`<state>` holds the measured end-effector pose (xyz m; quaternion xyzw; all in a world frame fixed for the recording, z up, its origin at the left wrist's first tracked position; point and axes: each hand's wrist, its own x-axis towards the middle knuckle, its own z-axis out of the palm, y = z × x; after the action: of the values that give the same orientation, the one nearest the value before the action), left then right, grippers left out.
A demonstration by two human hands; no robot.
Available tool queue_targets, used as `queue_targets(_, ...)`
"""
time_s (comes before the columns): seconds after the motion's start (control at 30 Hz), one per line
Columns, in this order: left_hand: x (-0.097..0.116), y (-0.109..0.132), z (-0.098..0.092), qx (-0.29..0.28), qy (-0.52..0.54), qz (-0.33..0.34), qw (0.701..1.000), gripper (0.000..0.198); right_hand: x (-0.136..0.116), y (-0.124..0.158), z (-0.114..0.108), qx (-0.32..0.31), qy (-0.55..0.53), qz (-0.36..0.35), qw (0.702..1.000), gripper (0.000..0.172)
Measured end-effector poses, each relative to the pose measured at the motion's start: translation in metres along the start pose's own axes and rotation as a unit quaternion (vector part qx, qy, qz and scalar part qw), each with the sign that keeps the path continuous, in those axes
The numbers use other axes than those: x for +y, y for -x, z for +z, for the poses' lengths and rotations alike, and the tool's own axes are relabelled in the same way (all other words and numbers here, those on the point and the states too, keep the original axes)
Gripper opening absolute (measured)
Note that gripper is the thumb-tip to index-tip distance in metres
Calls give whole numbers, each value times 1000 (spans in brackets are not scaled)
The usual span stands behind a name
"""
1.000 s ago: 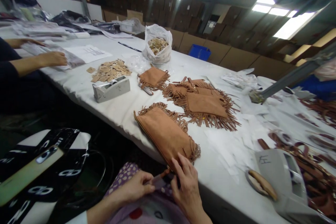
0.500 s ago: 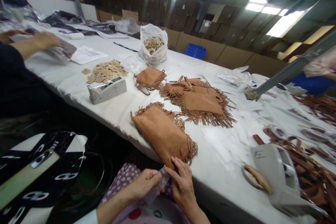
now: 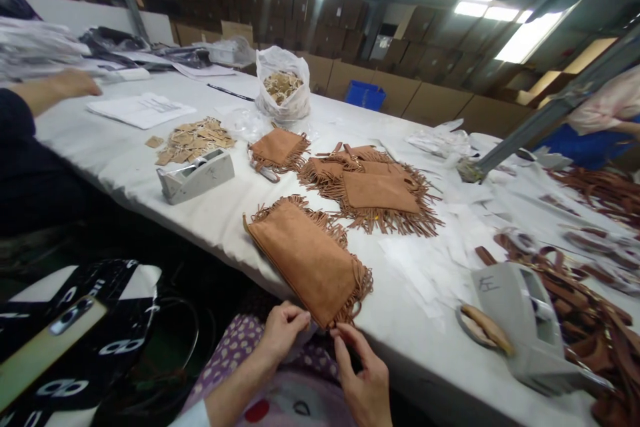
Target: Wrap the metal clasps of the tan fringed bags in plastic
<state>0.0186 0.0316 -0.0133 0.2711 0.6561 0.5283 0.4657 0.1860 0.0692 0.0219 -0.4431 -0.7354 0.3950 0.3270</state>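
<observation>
- Currently, the tan fringed bag [image 3: 305, 260] lies flat and slantwise at the near edge of the white table [image 3: 210, 213]; its near corner reaches toward both hands;
- left hand [image 3: 283, 333]: thumb and fingers pinched together on clear plastic [image 3: 299, 343], just beside that corner, above the person's lap;
- right hand [image 3: 364, 373]: thumb and forefinger curved, tips close together at the bag's corner; I cannot tell whether they grip anything;
- beyond the bag, more fringed bags [image 3: 383, 192] overlap in a heap; a smaller fringed pouch [image 3: 277, 149] lies near them, to the left;
- a grey tape dispenser [image 3: 197, 178] stands in front of a pile of tan tags [image 3: 197, 139]; a co-worker's hand [image 3: 70, 85] rests farther left.
</observation>
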Motion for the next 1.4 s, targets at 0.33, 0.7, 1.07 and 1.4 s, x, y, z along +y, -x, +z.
queue_targets(0.33,-3,-3,3,11,-8,32,999,37,-2,1,62,-14,-403,407,820,43)
queue_targets(0.7,-13,15,-15,-77,67,-41,994,52,-11,-14,71,-17,-445,399,801,32)
queue_targets(1.07,-2,14,-14,-47,122,-59,990,44,-16,-16,64,-27,-445,411,795,27)
queue_targets(1.4,9,17,-7,8,148,-82,986,29,-14,-17,62,-34,-439,413,797,23)
